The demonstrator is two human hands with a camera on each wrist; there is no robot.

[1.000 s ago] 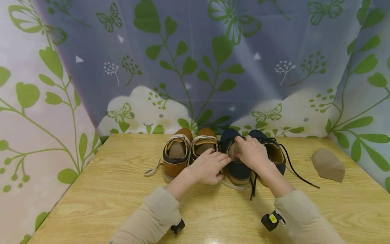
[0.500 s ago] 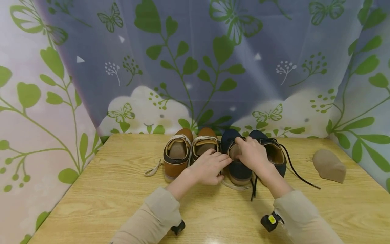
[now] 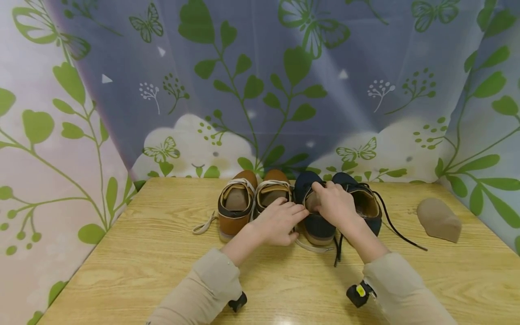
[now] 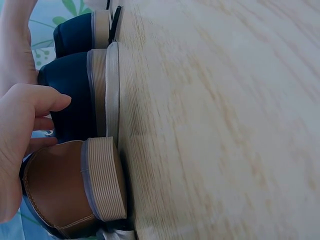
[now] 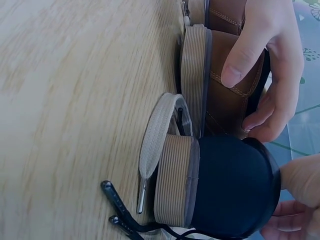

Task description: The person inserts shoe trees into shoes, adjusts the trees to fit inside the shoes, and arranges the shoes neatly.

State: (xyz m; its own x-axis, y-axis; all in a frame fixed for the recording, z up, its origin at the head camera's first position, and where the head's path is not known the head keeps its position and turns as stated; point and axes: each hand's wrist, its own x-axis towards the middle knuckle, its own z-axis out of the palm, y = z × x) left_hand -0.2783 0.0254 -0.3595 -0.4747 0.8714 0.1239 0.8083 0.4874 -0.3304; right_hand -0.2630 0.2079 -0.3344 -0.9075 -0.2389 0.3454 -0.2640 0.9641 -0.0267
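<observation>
A pair of brown lace-up shoes and a pair of navy shoes stand side by side, heels toward me. My right hand reaches into the left navy shoe's opening, thumb and index finger about a tan insert; the other fingertips are hidden. My left hand lies over the heel of the right brown shoe, its fingers extended to the navy shoe's side. The left wrist view shows its thumb near the navy heel. Similar tan pieces sit in the brown shoes.
A loose tan insert lies on the wooden table at the right. A black lace trails right from the far navy shoe. White laces lie beside the brown shoes. A patterned curtain hangs behind.
</observation>
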